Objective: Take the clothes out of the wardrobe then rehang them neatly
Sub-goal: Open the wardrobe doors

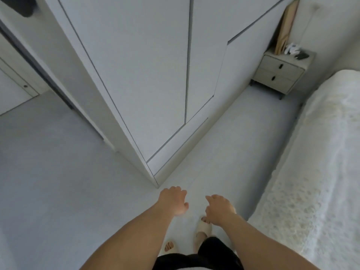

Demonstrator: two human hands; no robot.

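Observation:
A tall white wardrobe (148, 75) stands ahead of me with all its doors closed; no clothes are visible. My left hand (173, 199) and my right hand (219, 208) hang out in front of me over the floor, near the wardrobe's bottom corner. Both hold nothing, and their fingers are loosely curled downward. Neither hand touches the wardrobe.
A bed with a white textured cover (315, 182) runs along the right. A small two-drawer nightstand (282, 73) stands at the back right with small items on top. A doorway (29, 78) lies to the left. Pale floor (58, 182) spreads between wardrobe and bed.

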